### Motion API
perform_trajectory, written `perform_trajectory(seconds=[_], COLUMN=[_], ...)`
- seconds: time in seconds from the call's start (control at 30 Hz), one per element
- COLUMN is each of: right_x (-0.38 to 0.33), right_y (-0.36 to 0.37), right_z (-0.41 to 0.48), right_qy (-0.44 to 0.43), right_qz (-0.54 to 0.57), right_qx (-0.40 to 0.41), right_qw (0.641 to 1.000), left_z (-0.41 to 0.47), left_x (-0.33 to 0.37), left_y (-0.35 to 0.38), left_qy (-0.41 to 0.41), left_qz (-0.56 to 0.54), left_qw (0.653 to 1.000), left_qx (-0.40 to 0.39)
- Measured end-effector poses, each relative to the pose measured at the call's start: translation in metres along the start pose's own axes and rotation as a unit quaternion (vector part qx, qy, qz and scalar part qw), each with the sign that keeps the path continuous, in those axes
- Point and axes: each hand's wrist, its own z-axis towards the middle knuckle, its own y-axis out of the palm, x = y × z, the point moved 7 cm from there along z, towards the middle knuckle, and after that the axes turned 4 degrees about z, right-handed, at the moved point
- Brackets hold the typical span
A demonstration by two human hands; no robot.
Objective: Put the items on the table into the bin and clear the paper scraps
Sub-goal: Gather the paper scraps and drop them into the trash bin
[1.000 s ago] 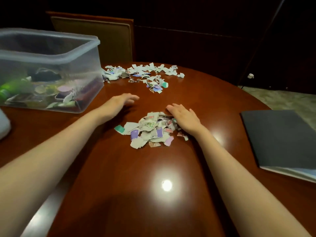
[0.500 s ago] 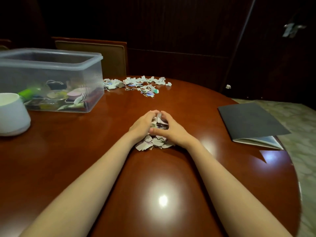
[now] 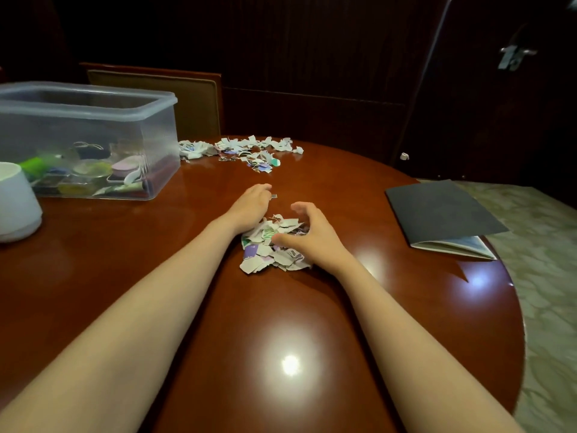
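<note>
The left hand (image 3: 249, 205) lies relaxed and open on the tabletop (image 3: 131, 245), against the left side of the near pile of paper scraps (image 3: 265, 250). Its fingertips are near one small dark scrap (image 3: 274, 196). The right hand (image 3: 310, 234) is also open, bent in a wide cup over the right side of this pile, and its thumb touches the paper. More scraps (image 3: 249, 151) lie farther away, beside the clear bin (image 3: 93, 101), which holds small items. A white cup (image 3: 15, 204) stands at the left and a dark folder (image 3: 440, 210) lies at the right.
</note>
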Motion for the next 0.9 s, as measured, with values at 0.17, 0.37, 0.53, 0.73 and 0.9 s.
perform_trajectory(seconds=[0.17, 0.37, 0.53, 0.73, 0.9], right_x=[-0.007, -0.001, -0.004, -0.003, 0.005], right_y=[0.009, 0.006, -0.001, -0.014, -0.029], right_z=[-0.007, 0.000, 0.000, -0.009, -0.016], right_qy=[-0.032, -0.042, -0.063, -0.040, 0.002], right_qz=[-0.108, -0.120, -0.081, -0.003, 0.108], right_qx=[-0.075, -0.042, 0.008, 0.078, 0.149], right_qw=[0.991, 0.991, 0.995, 0.996, 0.983], left_z=[0.015, 0.004, -0.038, -0.071, -0.089], left_x=[0.007, 0.003, 0.014, 0.020, 0.007], left_y=[0.019, 0.009, 0.002, -0.005, 0.007], left_qy=[-0.049, -0.010, 0.028, 0.071, 0.071], left_qz=[-0.016, 0.014, -0.043, -0.079, -0.022], left_qw=[0.997, 0.995, 0.989, 0.981, 0.984], left_qx=[-0.063, -0.100, -0.138, -0.165, -0.165])
